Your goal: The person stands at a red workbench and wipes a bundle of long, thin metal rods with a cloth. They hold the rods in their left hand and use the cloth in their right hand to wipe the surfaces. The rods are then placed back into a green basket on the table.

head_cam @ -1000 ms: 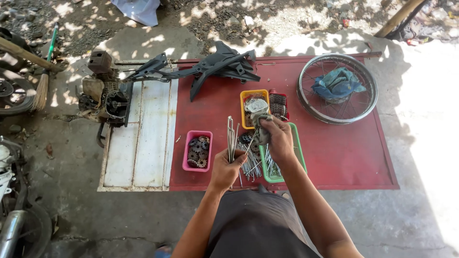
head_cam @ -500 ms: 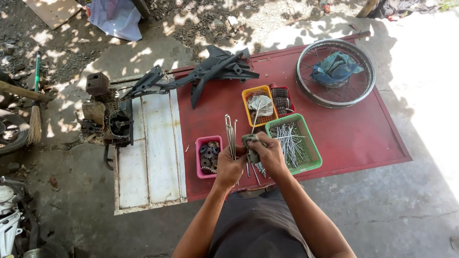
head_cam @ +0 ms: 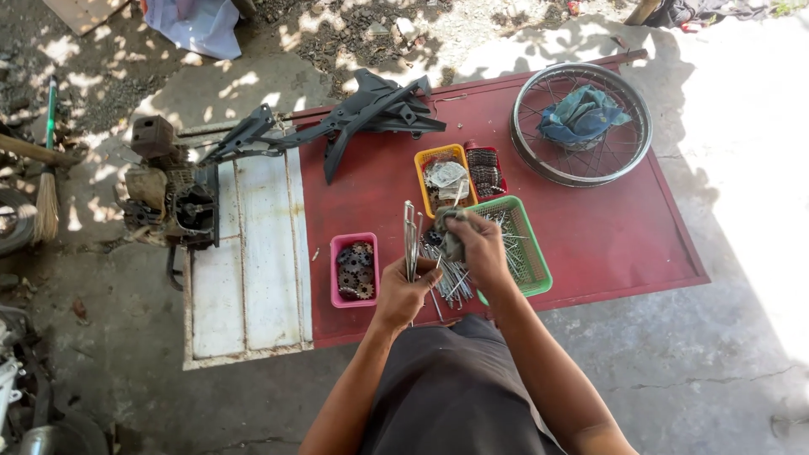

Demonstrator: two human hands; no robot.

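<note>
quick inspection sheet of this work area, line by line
surface: red board on the concrete ground, white panel beside it
job's things: bundle of metal spokes upright in the left hand; grey rag in the right hand; more spokes in the green basket
clutter: pink tray of sprockets, yellow tray, wheel rim with a blue cloth inside, black frame parts, engine block
grippers: both hands closed around what they hold
cables: nothing seen
surroundings: broom at left, dappled shade, gravel beyond
</note>
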